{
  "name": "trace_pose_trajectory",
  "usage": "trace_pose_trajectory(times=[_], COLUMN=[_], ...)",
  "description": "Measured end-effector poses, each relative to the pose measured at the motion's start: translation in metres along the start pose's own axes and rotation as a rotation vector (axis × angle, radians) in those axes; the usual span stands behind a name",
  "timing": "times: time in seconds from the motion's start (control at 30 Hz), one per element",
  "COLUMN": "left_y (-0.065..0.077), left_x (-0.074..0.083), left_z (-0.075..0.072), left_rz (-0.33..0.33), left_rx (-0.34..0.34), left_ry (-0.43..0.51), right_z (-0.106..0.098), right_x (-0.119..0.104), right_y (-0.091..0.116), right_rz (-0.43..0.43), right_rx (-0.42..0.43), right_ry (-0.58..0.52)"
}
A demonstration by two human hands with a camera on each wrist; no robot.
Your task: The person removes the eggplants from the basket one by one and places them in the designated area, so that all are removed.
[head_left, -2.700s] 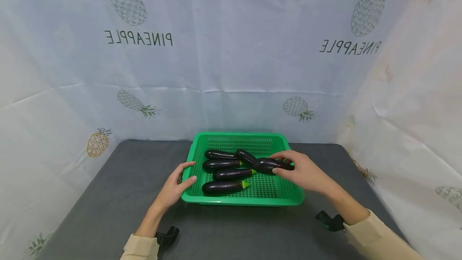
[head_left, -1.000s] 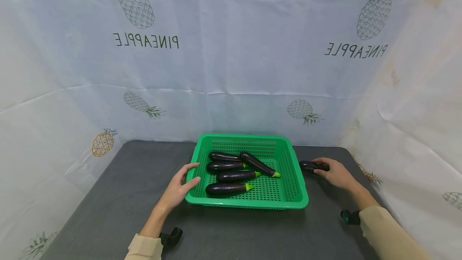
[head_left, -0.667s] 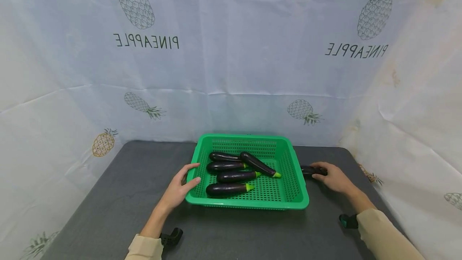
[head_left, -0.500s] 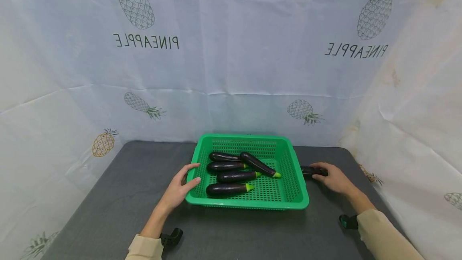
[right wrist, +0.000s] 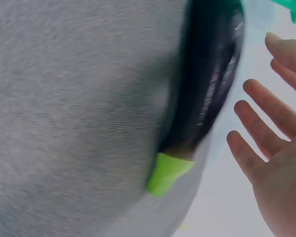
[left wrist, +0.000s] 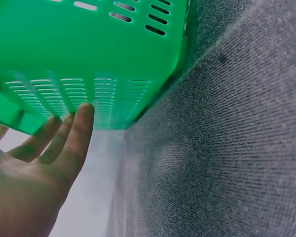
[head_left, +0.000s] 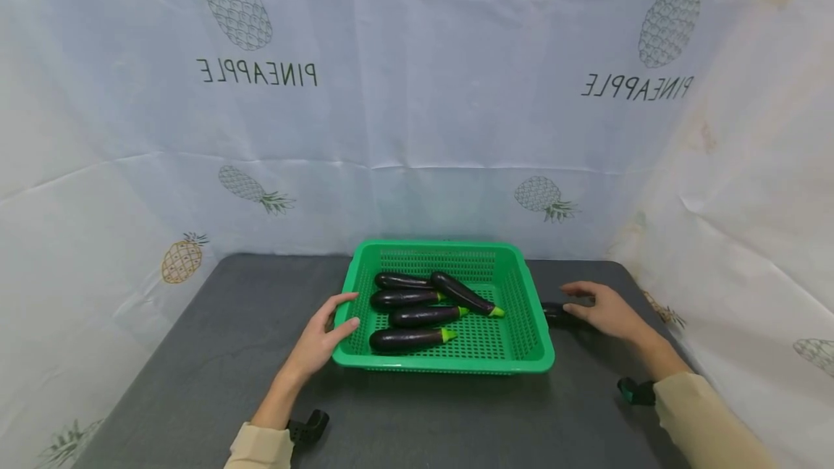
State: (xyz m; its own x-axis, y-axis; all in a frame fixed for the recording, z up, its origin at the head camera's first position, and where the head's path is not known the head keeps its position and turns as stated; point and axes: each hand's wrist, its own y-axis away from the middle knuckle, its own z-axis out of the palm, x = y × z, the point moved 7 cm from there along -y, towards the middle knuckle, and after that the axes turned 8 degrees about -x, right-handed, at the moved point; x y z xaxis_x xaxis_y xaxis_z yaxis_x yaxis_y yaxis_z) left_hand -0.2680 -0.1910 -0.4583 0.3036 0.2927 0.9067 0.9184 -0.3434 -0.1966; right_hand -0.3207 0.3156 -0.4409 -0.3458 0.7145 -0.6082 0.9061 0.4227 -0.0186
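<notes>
In the head view, a green plastic basket [head_left: 443, 365] holds several dark purple eggplants [head_left: 405, 340] with green stem ends. My left hand [head_left: 316, 339] rests at its left rim, thumb and index fingertips reaching over the edge. In the left wrist view, the other fingers of that hand [left wrist: 39, 168] extend straight along the outside of the wall. Another eggplant [head_left: 554, 314] lies on the table right of the basket, partly hidden behind the rim. Just above it my right hand [head_left: 609, 312] has its fingers spread, apart from the eggplant [right wrist: 204, 84] in the right wrist view.
The dark grey table [head_left: 417, 418] carries the basket near its back edge. A white cloth [head_left: 417, 129] printed with pineapples hangs behind and along both sides. Black devices [head_left: 311, 425] are strapped to both wrists.
My right hand carried an eggplant out of the basket to the right, set it on the table and has now let go, lifting slightly. The left hand stays at the rim.
</notes>
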Motion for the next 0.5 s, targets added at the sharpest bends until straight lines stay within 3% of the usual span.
trace_pose_trajectory(times=[0.5], left_y=[-0.001], left_x=[-0.002], left_z=[-0.001], left_rz=[0.004], left_rx=[-0.006], left_ry=[0.011], right_z=[-0.026], right_x=[-0.058], right_y=[-0.003], right_rz=[0.023], right_rx=[0.06], right_ry=[-0.005])
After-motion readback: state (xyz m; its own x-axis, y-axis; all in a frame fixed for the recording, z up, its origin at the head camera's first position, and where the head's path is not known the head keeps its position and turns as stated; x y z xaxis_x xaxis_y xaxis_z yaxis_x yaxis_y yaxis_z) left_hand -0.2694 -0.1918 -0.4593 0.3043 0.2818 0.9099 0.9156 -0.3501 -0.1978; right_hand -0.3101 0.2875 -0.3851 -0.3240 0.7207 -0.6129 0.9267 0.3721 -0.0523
